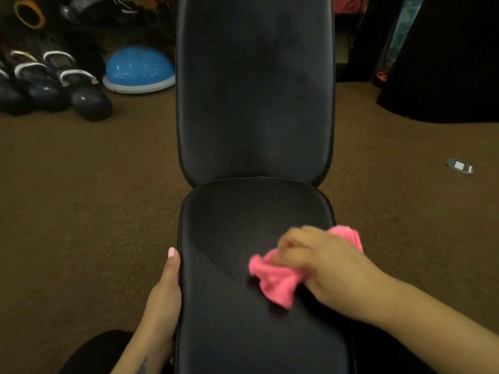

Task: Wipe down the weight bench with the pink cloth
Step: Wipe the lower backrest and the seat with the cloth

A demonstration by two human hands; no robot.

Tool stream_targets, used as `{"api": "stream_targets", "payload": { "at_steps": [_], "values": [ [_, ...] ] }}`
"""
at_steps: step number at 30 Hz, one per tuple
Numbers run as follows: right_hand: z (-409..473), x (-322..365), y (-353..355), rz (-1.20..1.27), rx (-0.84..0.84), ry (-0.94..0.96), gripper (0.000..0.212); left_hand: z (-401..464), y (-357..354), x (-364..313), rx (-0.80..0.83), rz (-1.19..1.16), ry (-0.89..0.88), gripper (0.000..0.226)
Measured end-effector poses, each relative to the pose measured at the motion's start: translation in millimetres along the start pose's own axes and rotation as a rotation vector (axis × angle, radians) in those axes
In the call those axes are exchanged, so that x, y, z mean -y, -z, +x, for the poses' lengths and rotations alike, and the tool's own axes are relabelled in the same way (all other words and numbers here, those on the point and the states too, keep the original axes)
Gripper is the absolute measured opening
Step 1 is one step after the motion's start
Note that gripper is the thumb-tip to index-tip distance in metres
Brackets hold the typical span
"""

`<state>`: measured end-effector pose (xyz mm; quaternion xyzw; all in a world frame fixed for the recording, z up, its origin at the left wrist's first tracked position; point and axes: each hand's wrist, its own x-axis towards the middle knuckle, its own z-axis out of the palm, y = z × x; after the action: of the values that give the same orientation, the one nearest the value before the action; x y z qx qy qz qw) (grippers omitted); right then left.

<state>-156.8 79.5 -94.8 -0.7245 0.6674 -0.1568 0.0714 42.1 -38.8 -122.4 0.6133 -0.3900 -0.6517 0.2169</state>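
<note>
Right hand (321,268): grip clenched round the bunched pink cloth (272,279), pressed on the near seat pad of the bench (253,103), right of centre. Left hand (164,292): fingers straight, bracing the left edge. Spread cloth flatter for fuller contact; wipe in overlapping strokes, near to far, then across the far back pad.

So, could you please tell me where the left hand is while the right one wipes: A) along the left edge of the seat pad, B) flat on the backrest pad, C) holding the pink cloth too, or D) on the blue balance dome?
A: the left hand lies along the seat pad's left edge, while the right hand grips the pink cloth.
</note>
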Motion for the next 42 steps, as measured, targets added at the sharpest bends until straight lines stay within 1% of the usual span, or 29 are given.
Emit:
{"api": "stream_targets", "payload": {
  "at_steps": [2,4,6,8,10,13,15,17,20,22,24,25,28,30,31,33,35,37,39,40,42],
  "values": [
    [-25.7,-3.3,8.3,0.020,0.003,0.005,0.044,-1.2,-0.7,-2.0,0.021,0.020,0.014,0.053],
    [-35.4,-20.4,17.9,-0.011,-0.078,-0.052,0.044,0.0,0.8,-0.7,0.039,0.028,0.028,0.056],
    [-26.2,-36.2,22.9,-0.071,-0.148,-0.152,0.040,1.4,2.0,1.5,0.033,0.024,0.023,0.055],
    [-6.6,-35.6,18.8,-0.130,-0.185,-0.215,0.036,2.2,2.4,3.1,0.036,0.030,0.018,0.055],
    [6.5,-15.8,6.8,-0.139,-0.164,-0.158,0.037,2.0,1.5,3.1,0.035,0.033,0.007,0.054],
    [-13.1,22.0,-8.0,-0.069,-0.032,0.048,0.043,3.2,1.7,4.3,0.003,0.039,-0.004,0.057],
    [-37.5,31.2,-3.9,-0.016,0.057,0.122,0.037,3.4,1.6,4.3,0.013,0.024,0.004,0.059],
    [-54.5,18.3,6.7,-0.033,0.037,0.097,0.034,2.2,0.7,3.8,0.035,0.005,0.009,0.058],
    [-48.4,-10.5,20.5,-0.072,-0.054,-0.080,0.040,2.6,1.8,5.3,0.049,0.013,-0.012,0.053],
    [-28.9,-12.5,17.5,-0.133,-0.115,-0.147,0.038,3.6,2.8,7.0,0.070,0.025,-0.029,0.055],
    [-9.8,3.8,4.1,-0.155,-0.149,-0.120,0.038,5.0,3.1,7.5,0.060,0.025,-0.034,0.058],
    [-6.4,16.9,-3.2,-0.136,-0.130,-0.079,0.038,4.7,2.8,7.3,0.048,0.025,-0.037,0.058],
    [-25.0,46.2,-13.0,-0.060,0.008,0.105,0.036,2.6,1.4,6.7,0.044,0.017,-0.051,0.054],
    [-44.5,44.4,-6.1,-0.036,0.070,0.175,0.032,1.8,1.4,6.9,0.066,0.008,-0.049,0.052],
    [-50.7,38.7,-0.8,-0.044,0.076,0.167,0.032,1.9,2.0,7.3,0.075,0.006,-0.051,0.051],
    [-49.0,24.5,8.1,-0.075,0.061,0.092,0.036,1.7,2.6,6.9,0.084,-0.002,-0.051,0.050],
    [-29.9,15.0,9.9,-0.116,-0.006,-0.002,0.039,1.9,3.2,7.4,0.091,-0.010,-0.045,0.050],
    [-2.3,16.6,2.3,-0.168,-0.092,-0.046,0.040,2.0,2.8,7.2,0.086,-0.016,-0.042,0.050],
    [19.9,30.8,-11.3,-0.193,-0.138,-0.022,0.038,6.1,3.9,9.0,0.075,-0.025,-0.046,0.051],
    [24.1,41.4,-18.0,-0.183,-0.120,0.015,0.038,7.7,4.4,9.7,0.074,-0.033,-0.039,0.053],
    [15.7,58.9,-25.8,-0.133,-0.031,0.136,0.037,10.9,5.3,9.9,0.094,-0.054,-0.015,0.059]
  ]
}}
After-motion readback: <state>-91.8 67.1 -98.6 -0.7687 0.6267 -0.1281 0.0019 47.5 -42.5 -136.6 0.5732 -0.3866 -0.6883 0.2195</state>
